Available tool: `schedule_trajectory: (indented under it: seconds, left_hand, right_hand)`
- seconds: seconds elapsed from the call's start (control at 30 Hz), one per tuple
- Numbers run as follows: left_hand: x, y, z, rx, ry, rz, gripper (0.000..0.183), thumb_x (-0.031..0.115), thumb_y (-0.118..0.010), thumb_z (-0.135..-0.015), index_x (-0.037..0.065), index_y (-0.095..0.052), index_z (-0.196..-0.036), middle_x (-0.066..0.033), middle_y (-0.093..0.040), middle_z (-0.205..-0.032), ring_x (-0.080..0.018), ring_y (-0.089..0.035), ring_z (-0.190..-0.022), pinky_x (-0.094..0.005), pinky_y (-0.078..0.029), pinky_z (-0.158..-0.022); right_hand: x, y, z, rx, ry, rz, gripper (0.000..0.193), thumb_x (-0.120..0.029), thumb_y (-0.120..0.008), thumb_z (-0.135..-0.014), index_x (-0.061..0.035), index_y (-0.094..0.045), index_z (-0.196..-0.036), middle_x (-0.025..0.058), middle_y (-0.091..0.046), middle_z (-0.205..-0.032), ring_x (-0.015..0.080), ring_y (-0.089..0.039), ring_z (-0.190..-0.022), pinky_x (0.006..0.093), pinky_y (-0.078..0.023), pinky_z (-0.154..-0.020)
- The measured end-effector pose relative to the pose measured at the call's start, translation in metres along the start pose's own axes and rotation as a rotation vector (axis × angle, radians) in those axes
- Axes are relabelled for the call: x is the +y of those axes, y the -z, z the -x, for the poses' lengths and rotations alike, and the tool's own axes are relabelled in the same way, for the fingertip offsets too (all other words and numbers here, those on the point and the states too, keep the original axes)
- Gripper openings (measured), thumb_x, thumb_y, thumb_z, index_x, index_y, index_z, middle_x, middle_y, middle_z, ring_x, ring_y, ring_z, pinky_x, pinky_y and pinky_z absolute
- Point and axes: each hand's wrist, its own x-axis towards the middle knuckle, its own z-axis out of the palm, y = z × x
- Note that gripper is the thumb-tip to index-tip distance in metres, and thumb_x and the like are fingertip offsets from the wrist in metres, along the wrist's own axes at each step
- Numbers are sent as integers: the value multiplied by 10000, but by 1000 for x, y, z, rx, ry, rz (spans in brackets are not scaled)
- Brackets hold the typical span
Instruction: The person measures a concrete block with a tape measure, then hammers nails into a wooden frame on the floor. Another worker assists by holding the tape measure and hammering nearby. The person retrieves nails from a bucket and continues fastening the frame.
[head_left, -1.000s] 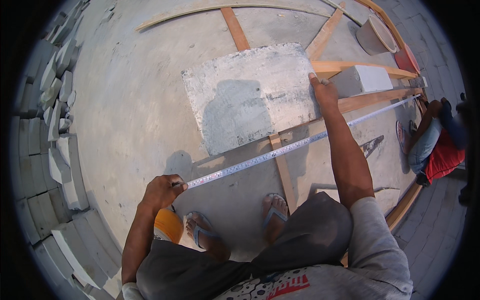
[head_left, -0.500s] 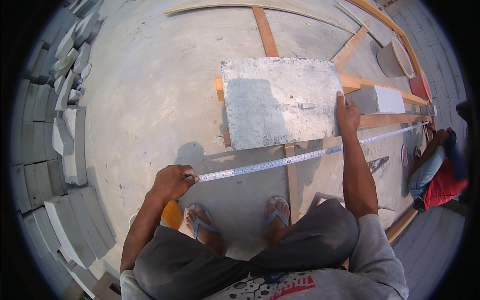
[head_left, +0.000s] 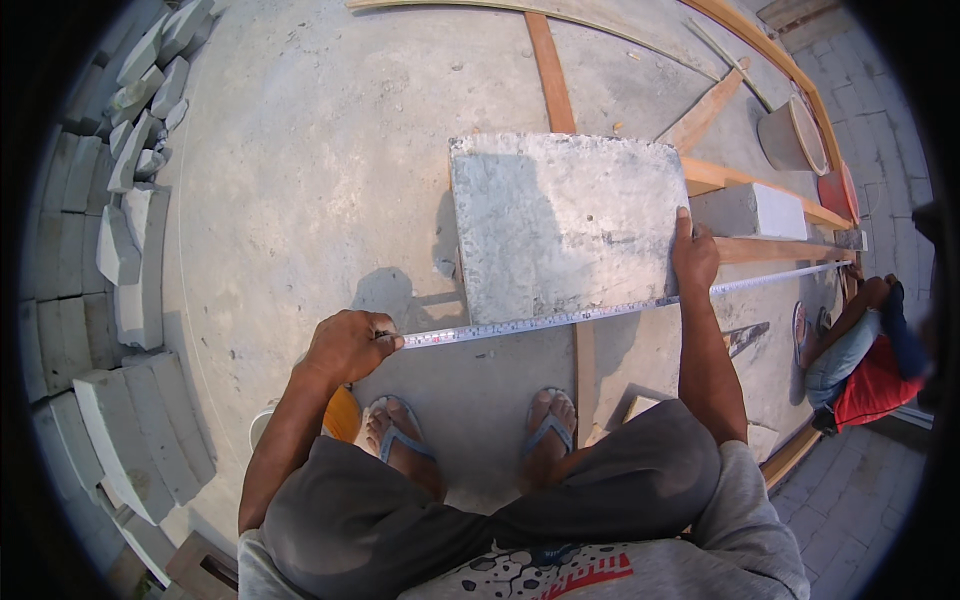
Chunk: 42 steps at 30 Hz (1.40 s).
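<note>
A white measuring tape [head_left: 540, 323] is pulled taut from left to right, close along the near edge of a grey-white rectangular board [head_left: 560, 230]. My left hand [head_left: 350, 345] pinches the tape's left end between thumb and fingers. My right hand [head_left: 694, 255] grips the board's right edge, thumb on top; its fingertips underneath are hidden. Wooden beams [head_left: 785, 250] run to the right from beside the board. At the far right, another person's hand [head_left: 852, 280] is at the other end of the tape.
Grey blocks [head_left: 140, 430] are piled along the left. A white block [head_left: 765, 210] and a pale bucket [head_left: 792, 137] stand to the right. The co-worker crouches at the far right on a red cloth [head_left: 880, 385]. A yellow-orange container [head_left: 343, 413] sits beside my left foot.
The gap between the tape and the board's near edge has closed, and the tape now runs along that edge. My left hand sits slightly farther forward; my right hand keeps its grip.
</note>
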Motion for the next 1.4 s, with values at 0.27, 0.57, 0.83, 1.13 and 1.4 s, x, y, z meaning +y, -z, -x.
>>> schedule_trajectory:
  seconds: [0.27,0.57,0.83,1.13,1.4]
  left_hand:
    - [1,5,4,-56,1,-10,315,385,-661,-912,147,-763,-1093,-120,-750,-952,-294,-702,-961,-384,-522,-889]
    - [-6,3,-1,-79,-9,-2,387,376,-661,-903,143,-726,-1206,-101,-750,-1048,-278,-689,-1047,-375,-514,-955]
    - [-10,4,-6,-59,-14,5,376,346,-649,-905,159,-724,-1223,-104,-746,-1067,-274,-688,-1053,-371,-520,-949]
    - [-10,8,-6,-52,-41,2,353,351,-662,-904,178,-739,-1202,-95,-748,-1065,-274,-689,-1046,-363,-520,-947]
    - [-6,11,-2,-87,21,17,379,362,-670,-900,136,-735,-1198,-126,-749,-1016,-290,-695,-1017,-376,-520,-927]
  right_hand:
    - [3,-5,1,64,141,246,604,-552,-516,-975,-31,-679,-1234,254,-622,-1201,452,-571,-1146,519,-483,-950]
    - [-36,31,73,-357,978,27,983,-333,-922,-669,-149,-431,-1501,243,-354,-1516,435,-326,-1419,520,-331,-1162]
    - [-65,23,105,-523,1014,280,1171,-392,-975,-501,-260,-410,-1518,191,-228,-1607,443,-203,-1483,607,-210,-1194]
    - [-59,22,99,-494,1016,172,1123,-332,-987,-468,-277,-494,-1475,163,-306,-1585,447,-251,-1467,619,-256,-1167]
    - [-62,17,99,-455,1060,97,994,-296,-978,-538,-265,-546,-1433,182,-327,-1568,436,-300,-1447,576,-293,-1165]
